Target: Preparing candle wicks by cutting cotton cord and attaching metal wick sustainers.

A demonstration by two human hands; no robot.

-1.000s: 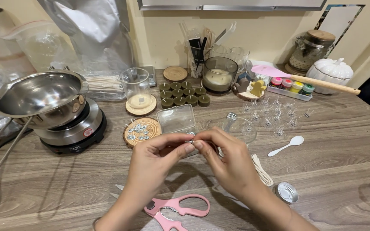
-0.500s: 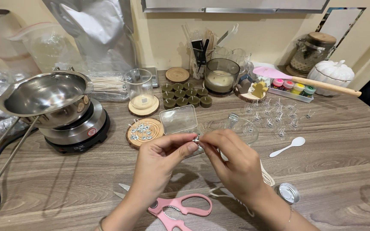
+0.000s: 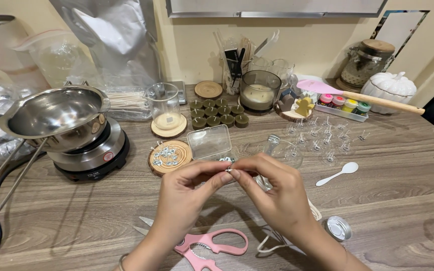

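My left hand (image 3: 187, 193) and my right hand (image 3: 272, 193) meet above the table's middle, both pinching one small metal wick tab (image 3: 229, 169) between their fingertips. A white wick cord (image 3: 277, 238) trails from under my right hand. Just beyond the fingers lie a wooden disc with several metal tabs (image 3: 169, 157), a small clear plastic box (image 3: 209, 142) and a glass jar on its side (image 3: 280, 150). Pink scissors (image 3: 207, 244) lie below my left wrist.
A steel pouring pot (image 3: 56, 115) sits on a hot plate (image 3: 91, 155) at left. Farther back are dark tealight candles (image 3: 218, 113), a glass beaker on a coaster (image 3: 164, 108), a jar candle (image 3: 260, 91), clear cups with wicks (image 3: 325, 134), a white spoon (image 3: 337, 173), a metal lid (image 3: 338, 227).
Both hands stay pinched together at the same spot; the fingertips shifted slightly on the small tab.
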